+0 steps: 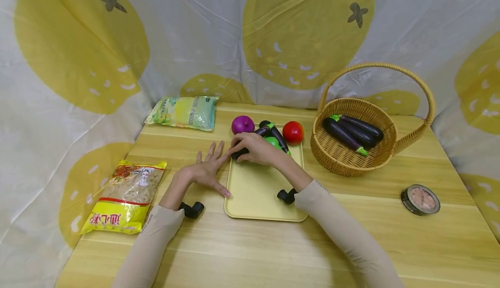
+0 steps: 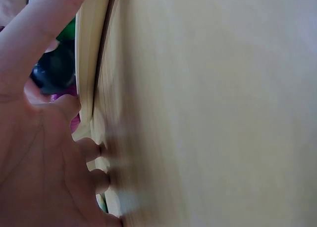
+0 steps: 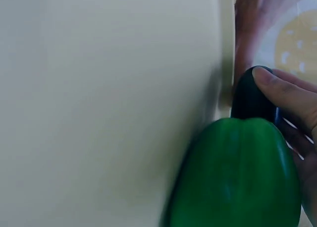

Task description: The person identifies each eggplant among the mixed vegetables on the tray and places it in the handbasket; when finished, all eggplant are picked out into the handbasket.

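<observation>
My right hand holds the dark rounded end of an eggplant at the left rim of a pale yellow tray, thumb on top of it. Beside this eggplant sits a green bell pepper, largely covered by the hand in the head view. Another eggplant lies slanted toward the tray's far right, near a red round tomato-like item. At the far left corner is a purple onion. My left hand is spread along the tray's left edge, its fingers straight, the little-held side close to the right fingertips.
A wicker basket with a tall handle holds several eggplants on the right. A round can stands nearer the right edge. To the left lie a yellow pasta bag and a green-blue packet. A patterned curtain encloses the table.
</observation>
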A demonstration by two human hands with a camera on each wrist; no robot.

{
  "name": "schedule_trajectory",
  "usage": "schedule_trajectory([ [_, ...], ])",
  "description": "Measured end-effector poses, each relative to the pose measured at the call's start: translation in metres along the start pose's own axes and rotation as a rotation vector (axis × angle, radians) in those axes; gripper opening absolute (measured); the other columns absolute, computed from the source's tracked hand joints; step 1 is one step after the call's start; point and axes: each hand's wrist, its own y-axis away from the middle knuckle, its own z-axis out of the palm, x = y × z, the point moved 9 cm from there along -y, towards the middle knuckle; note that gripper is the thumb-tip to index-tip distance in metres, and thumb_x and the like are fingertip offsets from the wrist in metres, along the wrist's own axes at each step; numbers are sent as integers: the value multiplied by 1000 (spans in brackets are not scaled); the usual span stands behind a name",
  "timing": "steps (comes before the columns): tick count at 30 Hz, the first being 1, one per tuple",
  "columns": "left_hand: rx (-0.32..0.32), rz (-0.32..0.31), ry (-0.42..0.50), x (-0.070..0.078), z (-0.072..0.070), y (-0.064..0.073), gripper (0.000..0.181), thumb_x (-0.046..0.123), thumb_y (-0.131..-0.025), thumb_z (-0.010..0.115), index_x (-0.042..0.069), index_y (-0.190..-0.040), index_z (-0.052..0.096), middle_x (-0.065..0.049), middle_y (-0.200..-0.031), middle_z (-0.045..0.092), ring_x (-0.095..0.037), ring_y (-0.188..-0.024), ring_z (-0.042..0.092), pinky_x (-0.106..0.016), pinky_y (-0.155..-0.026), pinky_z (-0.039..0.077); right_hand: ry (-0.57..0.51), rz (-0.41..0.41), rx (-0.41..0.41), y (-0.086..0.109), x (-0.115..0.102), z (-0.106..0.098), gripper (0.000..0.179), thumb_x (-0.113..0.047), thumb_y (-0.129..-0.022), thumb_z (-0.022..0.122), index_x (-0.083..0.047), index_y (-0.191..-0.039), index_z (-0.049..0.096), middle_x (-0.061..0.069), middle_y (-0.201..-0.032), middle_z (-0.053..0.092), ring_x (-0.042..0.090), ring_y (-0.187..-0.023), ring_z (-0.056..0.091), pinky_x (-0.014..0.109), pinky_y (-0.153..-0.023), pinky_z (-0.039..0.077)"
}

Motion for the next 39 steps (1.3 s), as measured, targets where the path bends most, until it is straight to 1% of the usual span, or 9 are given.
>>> schedule_trajectory([
  [7,5,-1,-18,0,-1,0,145,63,-72,87,17,-166,-13,-21,-168,-30,-44,-155,-31,-79,-116,-17,-51,-44,88,5,-4,-26,30,-5,-86,82,-6,-116,80,13,-122,71,29,-121,64,41,-110,52],
  [13,18,4,-20,1,-3,0,146,61,-70,89,21,-166,-14,-21,-169,-29,-44,-155,-30,-79,-116,-16,-85,-104,154,11,-14,-55,30,-8,-86,82,-5,-116,80,14,-119,72,29,-116,66,39,-105,55],
  [18,36,10,-30,2,-4,-1,147,61,-68,90,21,-166,-12,-22,-169,-27,-45,-156,-28,-80,-116,-14,-111,-89,212,25,-13,-85,30,-9,-88,82,-4,-117,79,14,-119,71,29,-113,67,40,-97,57],
  [23,42,11,-30,4,-4,-1,149,60,-67,91,22,-166,-13,-22,-170,-26,-46,-156,-27,-80,-116,-14,-91,-51,300,48,-1,-121,30,-8,-86,83,-6,-116,80,14,-118,72,28,-109,68,37,-91,56],
  [26,44,10,-31,4,-4,-2,149,59,-67,92,22,-166,-13,-23,-169,-26,-46,-156,-27,-79,-116,-15,-70,11,342,66,11,-143,30,-7,-85,84,-6,-116,80,14,-116,72,26,-105,68,31,-85,54],
  [29,44,9,-33,3,-4,-3,149,59,-67,92,22,-166,-13,-22,-169,-27,-45,-156,-28,-79,-117,-15,-39,117,370,87,26,-164,30,-11,-87,83,-9,-117,80,11,-117,72,23,-102,67,27,-80,51],
  [32,43,8,-30,3,-4,-3,149,59,-67,92,22,-166,-13,-22,-169,-27,-45,-156,-28,-78,-117,-16,-33,247,398,110,45,-183,30,-18,-90,81,-14,-120,79,9,-118,71,22,-97,65,24,-75,48],
  [36,36,8,-23,2,-3,-3,149,60,-67,92,22,-166,-14,-21,-169,-28,-45,-155,-29,-78,-117,-17,-53,424,438,142,76,-203,31,-29,-93,80,-17,-121,79,8,-117,72,23,-96,68,14,-74,49],
  [39,34,8,-20,2,-3,-3,149,59,-67,92,22,-166,-14,-22,-169,-28,-45,-155,-29,-78,-117,-17,-83,557,444,164,98,-211,36,-37,-92,79,-17,-122,79,2,-112,74,15,-94,68,12,-74,51],
])
